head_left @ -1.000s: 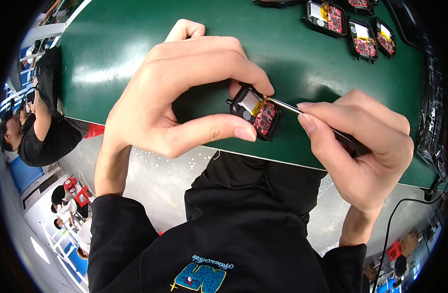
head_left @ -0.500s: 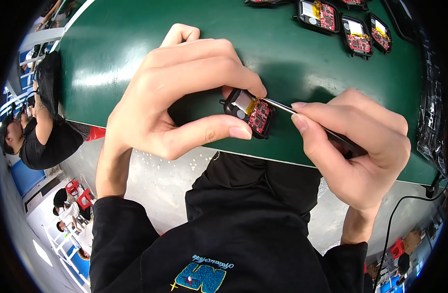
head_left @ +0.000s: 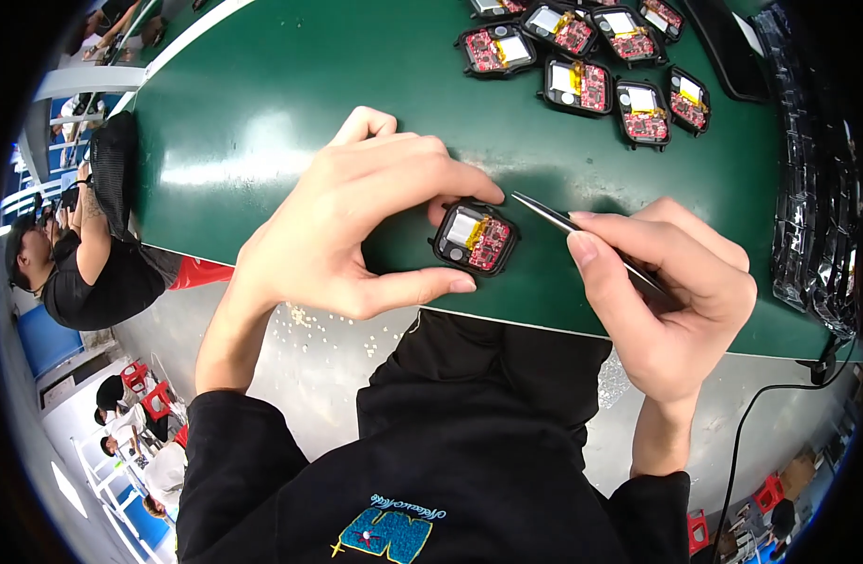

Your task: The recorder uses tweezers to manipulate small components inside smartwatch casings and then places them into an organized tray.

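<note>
My left hand (head_left: pixel 356 226) pinches a small black square module (head_left: pixel 475 239) between thumb and forefinger, resting it on the green table (head_left: pixel 262 113) near its front edge. The module lies face up, showing a red circuit board, a silver cell and yellow tape. My right hand (head_left: pixel 671 291) grips thin metal tweezers (head_left: pixel 554 218). Their tip hovers just right of and above the module, not touching it.
Several more black modules with red boards (head_left: pixel 582 56) lie in a cluster at the far right of the table. A stack of black trays (head_left: pixel 817 216) runs along the right edge. A person in black (head_left: pixel 84 273) sits at left below the table.
The tweezers' tip has drawn back out of the module to the right. The view has shifted, so hands and module now sit lower in the picture.
</note>
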A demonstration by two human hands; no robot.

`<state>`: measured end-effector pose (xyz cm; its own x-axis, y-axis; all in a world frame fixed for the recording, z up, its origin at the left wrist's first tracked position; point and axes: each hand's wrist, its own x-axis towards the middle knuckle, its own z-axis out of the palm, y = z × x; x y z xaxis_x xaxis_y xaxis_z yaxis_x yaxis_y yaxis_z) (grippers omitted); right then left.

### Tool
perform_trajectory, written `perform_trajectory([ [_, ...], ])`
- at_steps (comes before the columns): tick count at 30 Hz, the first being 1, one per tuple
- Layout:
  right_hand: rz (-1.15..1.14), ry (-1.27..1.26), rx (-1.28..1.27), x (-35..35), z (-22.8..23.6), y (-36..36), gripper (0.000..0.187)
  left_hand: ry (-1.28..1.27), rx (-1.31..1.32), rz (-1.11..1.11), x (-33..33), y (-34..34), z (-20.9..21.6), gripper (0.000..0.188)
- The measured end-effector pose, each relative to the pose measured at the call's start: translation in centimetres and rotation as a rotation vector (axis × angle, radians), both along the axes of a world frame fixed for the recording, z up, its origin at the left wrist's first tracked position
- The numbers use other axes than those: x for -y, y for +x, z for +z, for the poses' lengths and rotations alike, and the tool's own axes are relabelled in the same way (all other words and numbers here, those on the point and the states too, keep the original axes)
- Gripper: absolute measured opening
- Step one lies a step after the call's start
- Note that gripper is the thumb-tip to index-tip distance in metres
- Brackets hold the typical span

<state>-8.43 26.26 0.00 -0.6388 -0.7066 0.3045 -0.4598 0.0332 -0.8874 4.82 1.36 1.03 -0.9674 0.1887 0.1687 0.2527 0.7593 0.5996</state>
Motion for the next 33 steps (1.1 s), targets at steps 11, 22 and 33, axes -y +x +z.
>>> perform_trajectory([
  [11, -0.050, -0.102, 0.139, -0.7, -0.1, 0.6, 0.016, 0.028, -0.069, 0.102, -0.8, 0.2, -0.2, 0.057],
  [22, 0.017, 0.003, 0.049, 0.3, -0.2, 0.5, 0.010, 0.078, -0.017, 0.165, -1.2, -0.7, 0.1, 0.057],
  [33, 0.052, 0.009, -0.006, 0.4, -0.9, 1.0, 0.011, 0.086, -0.032, 0.146, -1.1, -0.3, -0.3, 0.057],
])
